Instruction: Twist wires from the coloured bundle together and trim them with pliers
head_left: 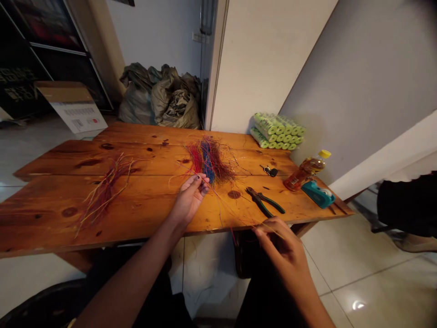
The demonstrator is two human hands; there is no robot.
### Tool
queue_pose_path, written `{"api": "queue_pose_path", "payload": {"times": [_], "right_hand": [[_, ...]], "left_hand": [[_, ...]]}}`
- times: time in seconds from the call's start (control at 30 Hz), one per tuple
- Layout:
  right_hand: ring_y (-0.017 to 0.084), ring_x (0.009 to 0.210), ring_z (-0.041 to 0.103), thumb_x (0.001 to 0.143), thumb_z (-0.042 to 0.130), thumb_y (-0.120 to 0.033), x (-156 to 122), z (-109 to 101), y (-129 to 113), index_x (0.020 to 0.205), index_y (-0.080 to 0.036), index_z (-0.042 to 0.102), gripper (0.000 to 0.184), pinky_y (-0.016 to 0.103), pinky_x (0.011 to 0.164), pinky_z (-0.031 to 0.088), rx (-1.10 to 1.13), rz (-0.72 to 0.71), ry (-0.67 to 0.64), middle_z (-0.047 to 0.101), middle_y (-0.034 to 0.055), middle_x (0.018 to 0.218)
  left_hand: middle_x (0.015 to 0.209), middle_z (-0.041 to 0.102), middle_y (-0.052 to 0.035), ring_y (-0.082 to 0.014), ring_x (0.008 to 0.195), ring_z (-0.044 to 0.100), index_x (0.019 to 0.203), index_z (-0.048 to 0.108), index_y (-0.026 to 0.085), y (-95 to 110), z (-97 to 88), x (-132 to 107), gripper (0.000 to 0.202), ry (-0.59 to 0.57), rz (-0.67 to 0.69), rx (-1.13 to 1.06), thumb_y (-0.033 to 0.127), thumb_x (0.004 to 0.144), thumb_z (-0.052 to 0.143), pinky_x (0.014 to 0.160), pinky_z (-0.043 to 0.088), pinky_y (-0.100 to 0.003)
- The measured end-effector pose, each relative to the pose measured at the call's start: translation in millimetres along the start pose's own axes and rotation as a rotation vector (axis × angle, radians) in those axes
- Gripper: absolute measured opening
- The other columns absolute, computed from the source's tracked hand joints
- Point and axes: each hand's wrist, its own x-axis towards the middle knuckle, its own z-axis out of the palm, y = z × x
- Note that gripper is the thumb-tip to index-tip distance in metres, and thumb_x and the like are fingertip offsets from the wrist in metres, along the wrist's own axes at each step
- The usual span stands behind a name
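My left hand (pixel 191 195) pinches several thin coloured wires (pixel 229 208) between thumb and fingertips, over the middle of the table. Those wires stretch down to my right hand (pixel 282 240), which is closed on their other end by the table's front edge. Just behind my left hand lies a tangled pile of red, blue and brown wires (pixel 207 159). A looser bundle of reddish and yellow wires (pixel 104 193) rests on the left of the table. Near my right hand are cutting pliers (pixel 261 200) with dark green handles, their jaws pointing away from me.
The wooden table (pixel 164 205) has a front edge close to my legs. At its right stand a bottle (pixel 305 173) with a yellow cap, a teal tape dispenser (pixel 318 194), keys (pixel 269 171) and green-wrapped rolls (pixel 278 130). Grey sacks (pixel 160 96) sit behind it.
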Motion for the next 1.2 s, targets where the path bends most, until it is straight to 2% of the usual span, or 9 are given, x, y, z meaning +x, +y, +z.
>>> {"api": "queue_pose_path", "payload": {"times": [0.2,0.33,0.5,0.63,0.8,1.2], "right_hand": [[0.014,0.064,0.052,0.083,0.053,-0.024,-7.3,-2.4,-0.3,0.074,-0.020,0.059,0.011,0.024,0.057,0.040,-0.051,0.025,0.019,0.055,0.0013,0.069],[0.012,0.053,0.048,0.083,0.054,-0.026,-9.5,10.3,-7.2,0.073,-0.019,0.062,0.014,0.023,0.049,0.037,-0.063,0.020,-0.050,0.054,0.0002,0.061],[0.012,0.052,0.048,0.081,0.056,-0.031,-6.4,29.6,-9.6,0.085,-0.018,0.065,0.016,0.022,0.049,0.037,-0.040,0.096,-0.026,0.051,-0.0015,0.058],[0.012,0.057,0.051,0.083,0.052,-0.031,-3.1,35.0,-9.6,0.075,-0.018,0.063,0.019,0.022,0.053,0.038,0.021,0.115,-0.035,0.056,0.0004,0.062],[0.013,0.058,0.050,0.084,0.051,-0.033,-5.7,30.7,-9.4,0.065,-0.017,0.056,0.026,0.023,0.053,0.037,0.070,0.178,0.016,0.054,0.0005,0.061],[0.014,0.060,0.052,0.082,0.053,-0.036,-14.6,12.1,2.7,0.066,-0.018,0.060,0.025,0.023,0.054,0.039,0.102,0.259,0.025,0.057,0.0010,0.064]], "left_hand": [[0.065,0.065,0.0005,-0.0040,0.057,0.060,0.072,0.064,0.014,0.3,-0.8,1.4,0.003,-0.004,0.014,0.000,0.013,0.070,0.067,0.054,0.048,-0.010],[0.065,0.066,0.0001,-0.0043,0.057,0.060,0.071,0.065,0.014,-1.3,-0.6,0.6,0.003,-0.012,0.009,0.025,0.013,0.069,0.067,0.053,0.048,-0.010],[0.063,0.065,-0.0001,-0.0054,0.055,0.060,0.070,0.064,0.014,-3.1,0.0,-1.1,0.004,-0.014,0.008,0.079,0.014,0.069,0.068,0.052,0.048,-0.012],[0.063,0.066,-0.0005,-0.0056,0.055,0.060,0.069,0.064,0.014,-3.4,1.0,-2.4,0.006,-0.022,0.016,0.103,0.015,0.067,0.069,0.053,0.049,-0.012],[0.064,0.066,-0.0003,-0.0052,0.055,0.059,0.069,0.065,0.015,-2.5,0.8,-1.9,0.007,-0.020,0.017,0.102,0.017,0.066,0.070,0.054,0.049,-0.012],[0.067,0.066,-0.0010,-0.0056,0.058,0.059,0.072,0.065,0.014,-1.5,-1.0,-1.1,0.007,-0.033,0.028,0.075,0.017,0.067,0.069,0.057,0.048,-0.013]]}}
